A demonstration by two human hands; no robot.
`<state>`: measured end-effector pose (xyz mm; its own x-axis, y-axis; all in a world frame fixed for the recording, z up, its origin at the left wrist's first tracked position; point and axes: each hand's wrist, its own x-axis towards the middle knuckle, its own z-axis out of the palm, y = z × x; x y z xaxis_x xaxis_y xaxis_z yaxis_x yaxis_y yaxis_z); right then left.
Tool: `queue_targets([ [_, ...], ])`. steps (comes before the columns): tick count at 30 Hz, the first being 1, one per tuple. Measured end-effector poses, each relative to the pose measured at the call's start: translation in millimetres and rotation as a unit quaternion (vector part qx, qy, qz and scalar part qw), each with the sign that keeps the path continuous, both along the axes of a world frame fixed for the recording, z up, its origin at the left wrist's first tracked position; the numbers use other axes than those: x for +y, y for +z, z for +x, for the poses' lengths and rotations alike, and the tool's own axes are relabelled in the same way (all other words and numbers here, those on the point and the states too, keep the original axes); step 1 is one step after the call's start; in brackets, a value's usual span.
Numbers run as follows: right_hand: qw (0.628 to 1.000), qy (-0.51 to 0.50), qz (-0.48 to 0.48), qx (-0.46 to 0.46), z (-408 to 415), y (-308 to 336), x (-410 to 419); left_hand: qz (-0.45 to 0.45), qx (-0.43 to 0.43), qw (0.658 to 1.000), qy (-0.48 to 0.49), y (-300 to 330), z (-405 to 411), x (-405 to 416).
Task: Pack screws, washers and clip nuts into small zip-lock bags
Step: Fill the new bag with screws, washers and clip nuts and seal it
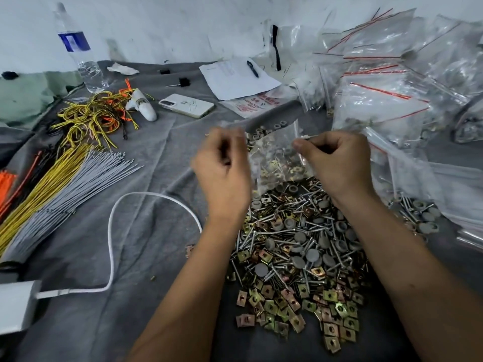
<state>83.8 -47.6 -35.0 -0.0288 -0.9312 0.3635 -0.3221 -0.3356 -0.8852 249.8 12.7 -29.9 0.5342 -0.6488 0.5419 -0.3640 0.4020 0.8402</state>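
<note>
Bag held open over the hardware pile
Both hands, left hand [222,163] and right hand [337,158], pinch the flimsy, slippery zip-lock bag [277,152] by its top edges; best gripped there.

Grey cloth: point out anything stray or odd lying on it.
One clip nut lies alone left of the hardware pile, near the white cable. A tiny bit sits further left. Nothing looks damaged.

Bare grey cloth [146,152] lies open left of my hands. The hardware pile [295,246] blocks the near middle, stacked bags [392,87] crowd the right, cable ties [60,178] fill the far left.
</note>
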Motion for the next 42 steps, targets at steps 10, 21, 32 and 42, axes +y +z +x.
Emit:
queue_targets([
  [10,0.963,0.209,0.09,-0.146,1,-3,4,0.136,-0.03,0.975,-0.174,-15,-15,-8],
  [21,0.985,0.157,0.061,-0.038,-5,-7,0,0.18,-0.16,0.946,-0.219,-12,-12,-2],
  [32,0.978,0.185,0.002,0.094,0,-3,6,0.183,-0.079,0.972,-0.127,-12,-14,-6],
  [42,0.968,0.189,-0.061,0.152,1,-1,10,0.182,-0.03,0.976,-0.113,-11,-11,-9],
])
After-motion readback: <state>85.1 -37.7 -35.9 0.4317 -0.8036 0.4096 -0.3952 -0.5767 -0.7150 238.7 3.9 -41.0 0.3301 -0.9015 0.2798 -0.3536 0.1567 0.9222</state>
